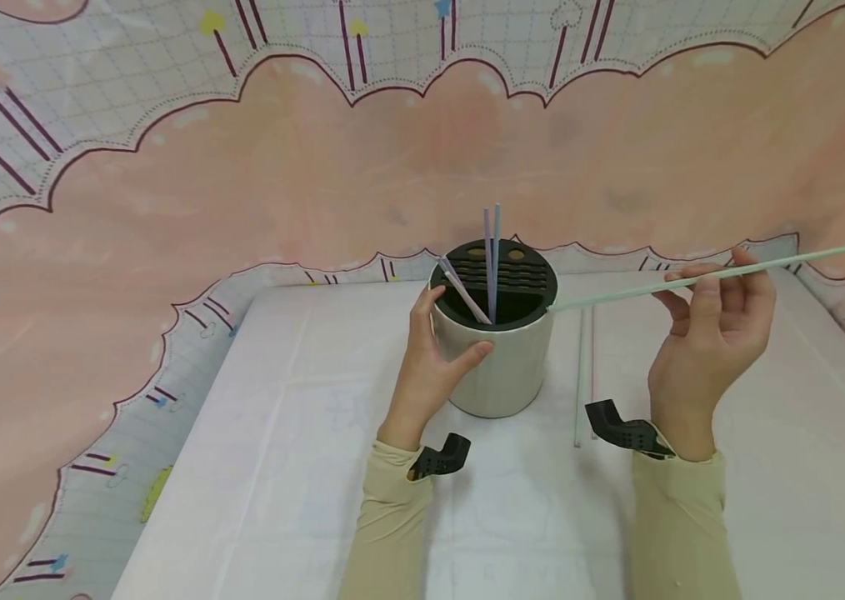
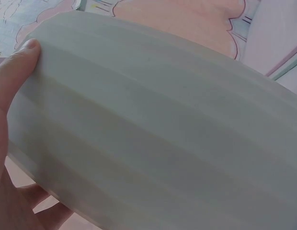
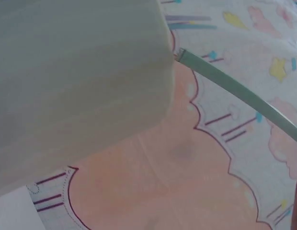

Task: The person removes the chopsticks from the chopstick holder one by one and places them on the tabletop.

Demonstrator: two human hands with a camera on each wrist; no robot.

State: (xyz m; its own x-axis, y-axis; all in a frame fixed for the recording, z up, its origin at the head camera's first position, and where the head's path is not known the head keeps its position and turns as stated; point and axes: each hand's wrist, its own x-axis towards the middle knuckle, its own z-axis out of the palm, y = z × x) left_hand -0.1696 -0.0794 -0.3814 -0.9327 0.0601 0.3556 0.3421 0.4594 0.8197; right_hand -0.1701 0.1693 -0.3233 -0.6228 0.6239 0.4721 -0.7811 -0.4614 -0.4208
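Note:
A pale round canister (image 1: 497, 379) with a black slotted lid (image 1: 535, 271) stands upright on the table. My left hand (image 1: 430, 362) grips its left side, thumb across the front; the left wrist view shows the ribbed wall close up. Several purple and bluish straws (image 1: 496, 258) stick up from the lid's opening, some leaning left. Between thumb and fingers, my right hand (image 1: 715, 329) pinches a long pale-green straw (image 1: 835, 252), tilted slightly upward to the right. The straw's left end is right at the canister's rim in the head view.
Right of the canister, a green straw (image 1: 579, 383) and a pinkish straw (image 1: 593, 358) lie lengthwise on the white tabletop (image 1: 302, 467). Behind and along the left side hangs patterned peach cloth (image 1: 302, 183).

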